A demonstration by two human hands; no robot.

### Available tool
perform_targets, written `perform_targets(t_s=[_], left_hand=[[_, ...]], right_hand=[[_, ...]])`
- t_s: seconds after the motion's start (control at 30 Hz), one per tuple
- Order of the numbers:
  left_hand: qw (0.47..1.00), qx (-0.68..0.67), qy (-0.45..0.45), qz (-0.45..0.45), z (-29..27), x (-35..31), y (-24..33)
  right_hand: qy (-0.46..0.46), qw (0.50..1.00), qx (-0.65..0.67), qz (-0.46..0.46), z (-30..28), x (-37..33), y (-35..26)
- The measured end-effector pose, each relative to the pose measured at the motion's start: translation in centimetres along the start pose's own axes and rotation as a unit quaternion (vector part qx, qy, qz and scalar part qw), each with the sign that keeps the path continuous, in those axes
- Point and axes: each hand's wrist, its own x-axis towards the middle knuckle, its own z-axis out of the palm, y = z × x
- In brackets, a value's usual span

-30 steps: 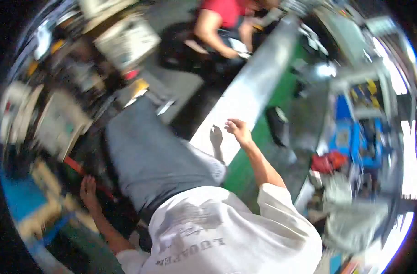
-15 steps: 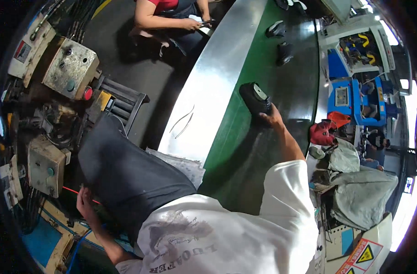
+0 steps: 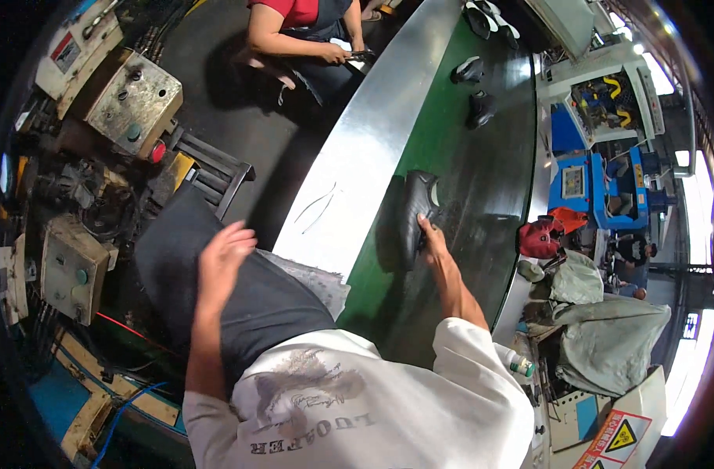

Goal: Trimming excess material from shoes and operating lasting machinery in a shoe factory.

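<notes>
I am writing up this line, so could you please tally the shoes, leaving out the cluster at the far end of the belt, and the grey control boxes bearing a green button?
Shoes: 3 (held shoe in the right hand, nearer loose shoe, farther loose shoe)
Control boxes: 2 (upper box, lower box)
Total: 5

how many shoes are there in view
At least 5: a black shoe in the right hand, a nearer shoe and a farther shoe up the belt, and at least two bunched shoes near the top edge, where overlap may hide more.
</notes>
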Motion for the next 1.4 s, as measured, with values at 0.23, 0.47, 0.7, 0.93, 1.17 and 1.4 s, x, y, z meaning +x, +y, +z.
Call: perform_targets(t_s=[0.23, 0.47, 0.7, 0.93, 1.17, 1.4], left_hand=[[0.977, -0.172, -0.121, 0.024, 7.9, 1.8, 1.2], [0.966, -0.179, 0.163, 0.095, -0.3, -2.5, 3.1], [0.956, -0.061, 0.271, 0.091, -7.1, -9.9, -2.8], [0.921, -0.303, 0.207, 0.128, -7.6, -14.2, -2.3], [0.890, 0.064, 0.425, 0.151, -10.7, -9.9, -1.1], [0.918, -0.002, 0.362, 0.163, -11.2, -10.3, 0.8]], right_hand=[[-0.394, 0.900, 0.183, 0.033, 21.6, -18.1, -7.2], [-0.375, 0.891, -0.140, -0.215, 37.9, -27.3, -6.5], [-0.331, 0.851, -0.251, -0.321, 42.3, -28.7, -2.5], [-0.366, 0.814, -0.305, -0.331, 40.1, -30.5, -1.2], [-0.376, 0.784, -0.332, -0.365, 40.1, -30.9, -1.7], [-0.428, 0.758, -0.337, -0.359, 38.3, -30.9, -2.5]])
